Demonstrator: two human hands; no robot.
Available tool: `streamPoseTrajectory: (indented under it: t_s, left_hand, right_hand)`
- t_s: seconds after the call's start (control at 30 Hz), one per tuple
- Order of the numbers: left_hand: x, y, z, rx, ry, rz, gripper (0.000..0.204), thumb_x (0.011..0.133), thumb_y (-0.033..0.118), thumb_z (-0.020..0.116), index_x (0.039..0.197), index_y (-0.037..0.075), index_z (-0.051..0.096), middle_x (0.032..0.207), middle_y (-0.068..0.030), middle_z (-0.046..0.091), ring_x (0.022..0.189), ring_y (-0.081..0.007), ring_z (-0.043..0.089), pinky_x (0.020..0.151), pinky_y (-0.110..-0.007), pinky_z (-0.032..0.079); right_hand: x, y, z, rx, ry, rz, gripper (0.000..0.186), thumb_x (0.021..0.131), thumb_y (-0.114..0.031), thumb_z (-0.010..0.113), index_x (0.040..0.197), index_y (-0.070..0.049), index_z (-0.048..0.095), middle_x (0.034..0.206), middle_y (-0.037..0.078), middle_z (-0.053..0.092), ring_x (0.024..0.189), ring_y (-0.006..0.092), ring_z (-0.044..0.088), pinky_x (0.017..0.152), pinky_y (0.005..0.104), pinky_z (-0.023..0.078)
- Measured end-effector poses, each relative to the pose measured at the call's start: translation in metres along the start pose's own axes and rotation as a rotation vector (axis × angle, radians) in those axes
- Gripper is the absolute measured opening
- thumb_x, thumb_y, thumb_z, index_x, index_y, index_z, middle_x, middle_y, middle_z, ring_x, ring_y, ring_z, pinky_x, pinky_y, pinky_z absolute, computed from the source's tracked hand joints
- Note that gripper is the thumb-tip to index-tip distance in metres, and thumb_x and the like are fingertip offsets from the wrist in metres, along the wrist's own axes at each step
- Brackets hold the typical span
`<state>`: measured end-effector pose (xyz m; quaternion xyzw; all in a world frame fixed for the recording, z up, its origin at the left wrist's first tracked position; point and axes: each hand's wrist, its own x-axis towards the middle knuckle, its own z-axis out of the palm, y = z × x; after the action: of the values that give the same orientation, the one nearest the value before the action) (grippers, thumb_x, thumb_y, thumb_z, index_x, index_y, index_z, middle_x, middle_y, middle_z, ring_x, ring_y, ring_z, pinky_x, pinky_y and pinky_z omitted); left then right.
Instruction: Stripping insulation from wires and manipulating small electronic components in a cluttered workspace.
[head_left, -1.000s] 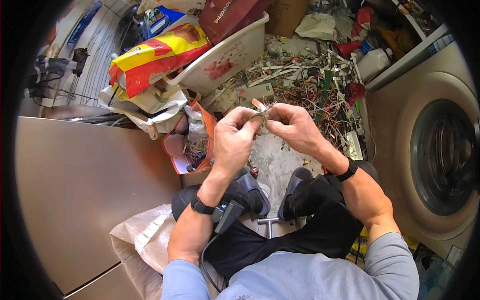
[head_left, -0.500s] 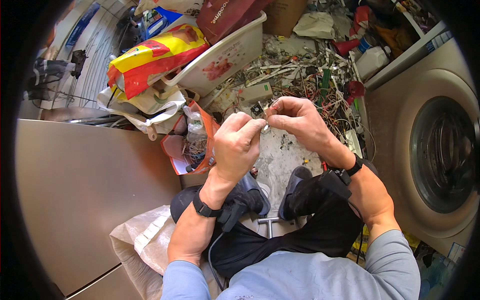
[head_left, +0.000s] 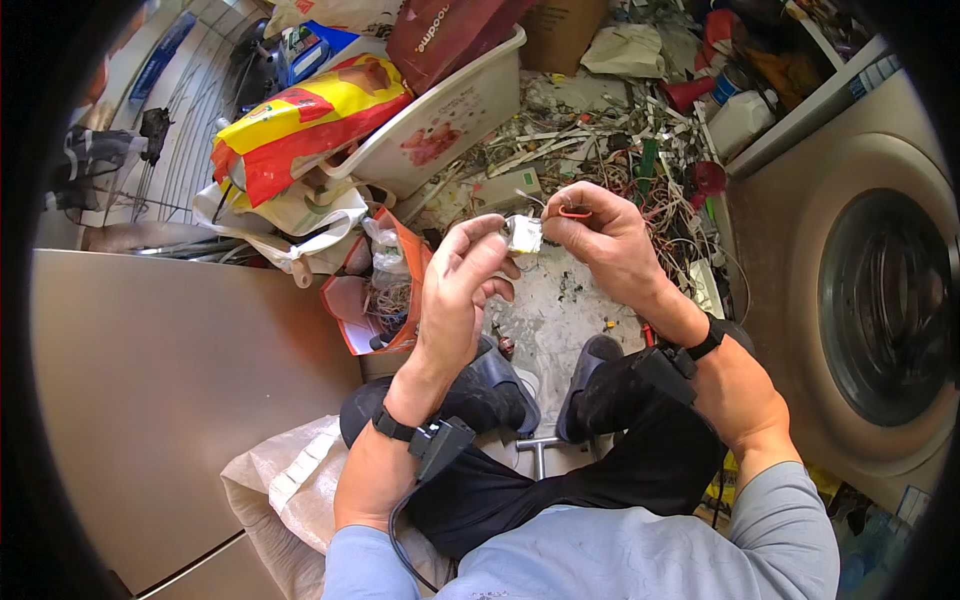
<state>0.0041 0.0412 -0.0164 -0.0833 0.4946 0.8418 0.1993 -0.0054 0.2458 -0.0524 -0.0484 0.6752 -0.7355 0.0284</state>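
Two-handed, likely for control: pinches a squarish silvery-white piece (head_left: 525,235) with right fingers (head_left: 580,240) at 3 o'clock, holds left fingers (head_left: 476,262) loosely parted at 9.

My camera shows me pale floor (head_left: 558,330), scuffed and dirty. Dark crumbs (head_left: 568,292) dot middle. Big messy heap of wires and scraps (head_left: 618,182) covers far part. Small pale box (head_left: 508,189) lies at heap's left side. White tub (head_left: 470,108) left of heap. Grey slippers (head_left: 596,354) on near part, tiny yellow bit (head_left: 609,325) by right one. Orange bag (head_left: 410,262) left of slippers.
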Motion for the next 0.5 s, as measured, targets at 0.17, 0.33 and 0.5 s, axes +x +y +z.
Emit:
streamPoseTrajectory:
  t_s: [0.17,0.33,0.5]
  left_hand:
    - [0.012,-0.013,-0.014,-0.017,-0.038,-0.006,0.033,0.093,0.006,0.077,0.122,-0.002,0.063,0.099,-0.0065,0.075,0.079,-0.0131,0.07,0.07,-0.024,0.055]
    - [0.011,-0.013,-0.016,0.144,0.008,0.077,0.032,0.092,0.004,0.078,0.12,-0.002,0.064,0.098,-0.0058,0.075,0.081,-0.0105,0.069,0.071,-0.024,0.055]
    - [0.005,-0.012,-0.011,0.281,0.029,0.167,0.028,0.092,0.003,0.077,0.116,-0.001,0.065,0.095,-0.0049,0.075,0.082,-0.0081,0.068,0.073,-0.023,0.054]
  right_hand:
    - [-0.003,0.009,0.009,0.102,-0.111,0.034,0.009,0.099,-0.007,0.07,0.106,-0.004,0.067,0.089,-0.006,0.063,0.076,0.0003,0.051,0.063,0.0184,0.04]
    - [-0.002,0.007,0.01,0.082,-0.14,0.117,0.013,0.098,-0.009,0.071,0.108,-0.002,0.065,0.089,-0.004,0.063,0.078,0.0017,0.054,0.066,0.0201,0.044]
    - [-0.003,-0.002,0.016,-0.274,-0.123,0.015,0.019,0.095,-0.011,0.073,0.107,0.002,0.065,0.084,-0.003,0.059,0.077,0.0027,0.055,0.065,0.0223,0.046]
